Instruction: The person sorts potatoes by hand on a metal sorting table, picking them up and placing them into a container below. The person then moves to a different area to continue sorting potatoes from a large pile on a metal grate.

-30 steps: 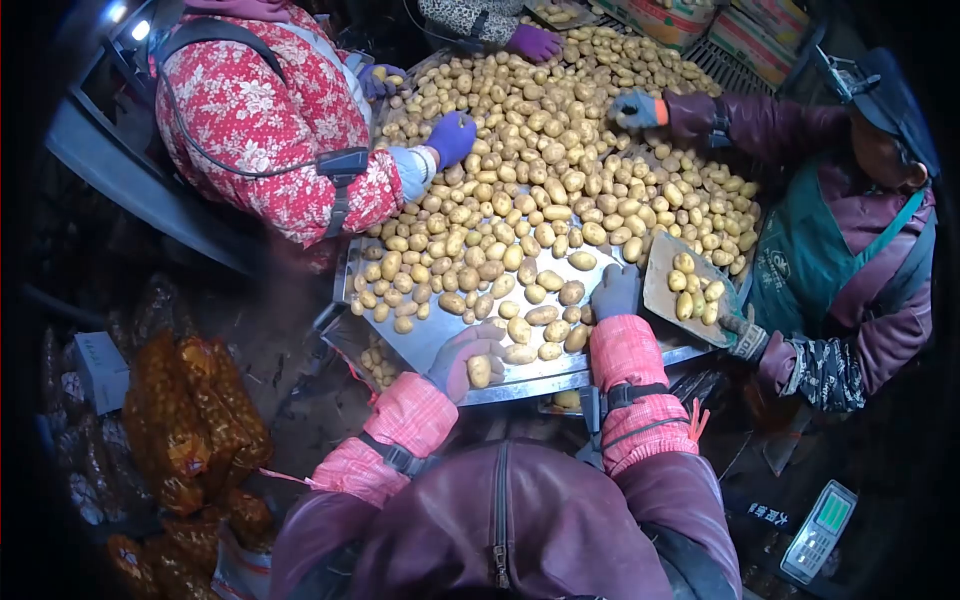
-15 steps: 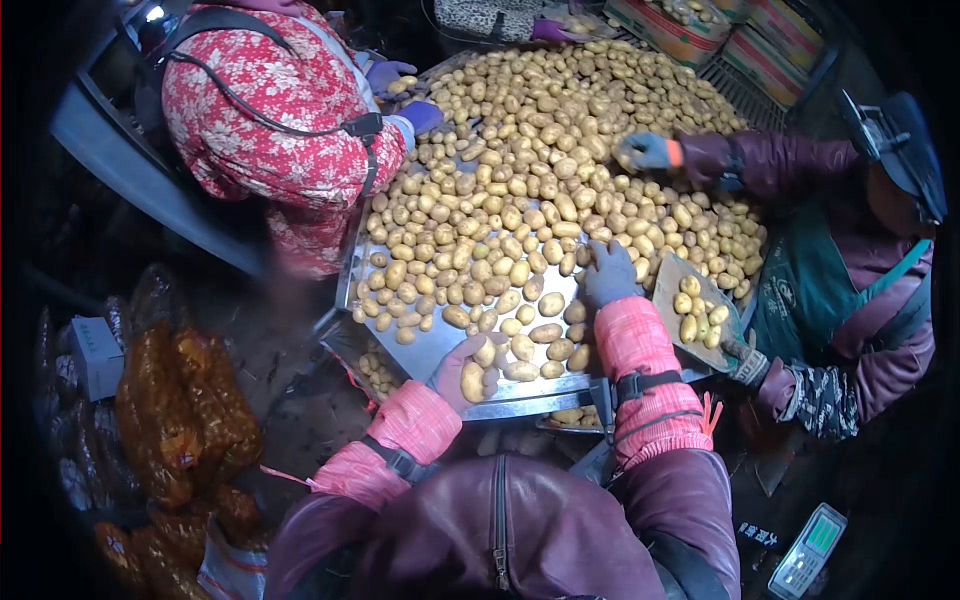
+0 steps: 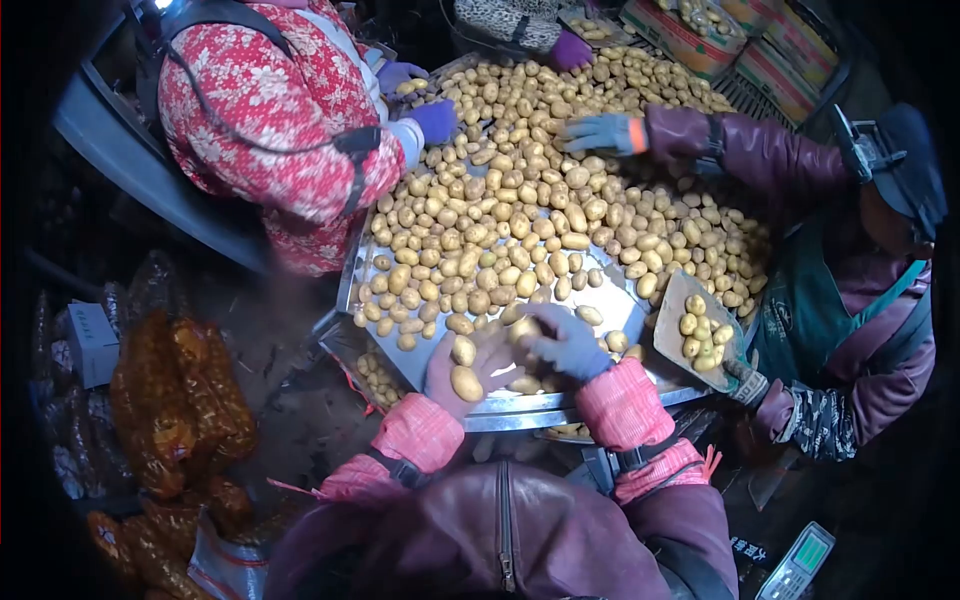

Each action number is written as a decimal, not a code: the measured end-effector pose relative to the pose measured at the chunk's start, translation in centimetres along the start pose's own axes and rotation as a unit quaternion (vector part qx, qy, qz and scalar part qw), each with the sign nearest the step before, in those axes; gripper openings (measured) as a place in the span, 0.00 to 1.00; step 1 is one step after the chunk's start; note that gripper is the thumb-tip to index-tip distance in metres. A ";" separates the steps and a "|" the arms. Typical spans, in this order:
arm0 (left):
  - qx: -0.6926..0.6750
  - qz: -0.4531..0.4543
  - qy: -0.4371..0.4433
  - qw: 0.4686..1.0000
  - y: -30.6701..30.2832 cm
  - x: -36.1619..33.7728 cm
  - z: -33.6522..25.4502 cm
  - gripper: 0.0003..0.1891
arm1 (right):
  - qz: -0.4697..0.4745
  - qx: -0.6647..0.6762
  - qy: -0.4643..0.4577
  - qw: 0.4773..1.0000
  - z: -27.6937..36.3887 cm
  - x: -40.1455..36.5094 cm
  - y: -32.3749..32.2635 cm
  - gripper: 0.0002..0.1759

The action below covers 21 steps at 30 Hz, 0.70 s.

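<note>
The left hand (image 3: 484, 368) was held out over the near edge of the metal table (image 3: 625, 305), its fingers spread, and two potatoes (image 3: 466, 384) were cradled loosely in it, one just beyond the other. These were judged light, firm and stiff, apt to roll, perhaps slippery if damp, and easily bruised by a drop; a hold around the thick middle, from opposite sides, was judged surest. Their skins were seen to be pale yellow-brown and fairly smooth, their shapes oval. Between the hands, another potato (image 3: 522, 328) was partly covered by the fingers of the right hand (image 3: 570, 343), which was gloved in grey and half curled; whether anything was gripped could not be told. Beyond both hands, loose potatoes (image 3: 480, 260) were spread across the table, round and oval ones mixed. At the right, a small batch (image 3: 704, 348) was held in a scoop (image 3: 672, 335) by a co-worker's gloved hand (image 3: 745, 382).
</note>
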<state>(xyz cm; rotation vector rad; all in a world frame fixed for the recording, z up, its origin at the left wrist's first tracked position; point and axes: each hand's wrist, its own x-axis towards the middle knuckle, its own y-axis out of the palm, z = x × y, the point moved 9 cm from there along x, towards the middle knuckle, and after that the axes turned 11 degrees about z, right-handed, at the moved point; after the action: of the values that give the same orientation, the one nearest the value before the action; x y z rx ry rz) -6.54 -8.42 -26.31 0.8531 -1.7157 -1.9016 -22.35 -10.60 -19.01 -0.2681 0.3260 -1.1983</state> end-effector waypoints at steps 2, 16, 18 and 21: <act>0.057 0.045 -0.001 0.997 0.2 0.3 -0.6 0.33 | 0.029 -0.023 -0.053 0.998 2.0 1.3 0.2 0.24; 0.160 -0.061 -0.002 0.985 0.1 -0.4 -0.3 0.26 | -0.105 -0.377 0.194 0.900 -6.0 14.3 -13.9 0.50; 0.196 -0.068 -0.007 0.978 0.7 -0.4 -0.5 0.25 | -0.127 -0.395 0.165 0.895 -8.9 14.7 -14.7 0.48; 0.178 -0.075 -0.022 0.981 -0.1 -0.6 -0.3 0.26 | -0.089 -0.445 0.193 0.870 -8.7 12.6 -14.1 0.42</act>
<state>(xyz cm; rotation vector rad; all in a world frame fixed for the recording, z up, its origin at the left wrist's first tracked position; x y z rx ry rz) -5.89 -8.20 -26.29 1.1064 -2.1127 -1.7403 -33.80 -27.55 -23.12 -0.8763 1.2350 -1.2120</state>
